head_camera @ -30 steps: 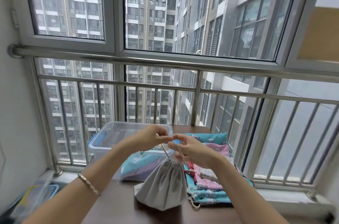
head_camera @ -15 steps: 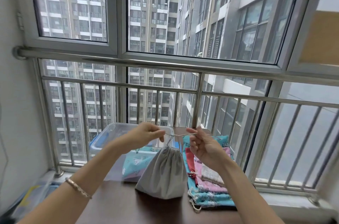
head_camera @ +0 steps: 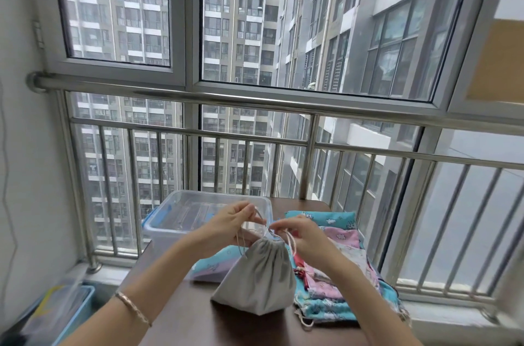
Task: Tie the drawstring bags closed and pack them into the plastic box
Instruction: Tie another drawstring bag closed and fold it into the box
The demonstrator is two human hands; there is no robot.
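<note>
Closer together than half a second before, when the cord [head_camera: 262,219] ran taut between them, the left hand [head_camera: 229,228] and right hand [head_camera: 304,235] each pinched it in curled fingers. Just below them the grey bag [head_camera: 255,280] stood on the desk [head_camera: 184,317], nearer than the plastic box [head_camera: 175,221] and left of the pile of bags [head_camera: 343,257].

Left hand [head_camera: 231,225] and right hand [head_camera: 302,232] pinch the grey bag's [head_camera: 256,279] drawstring [head_camera: 265,228].
</note>
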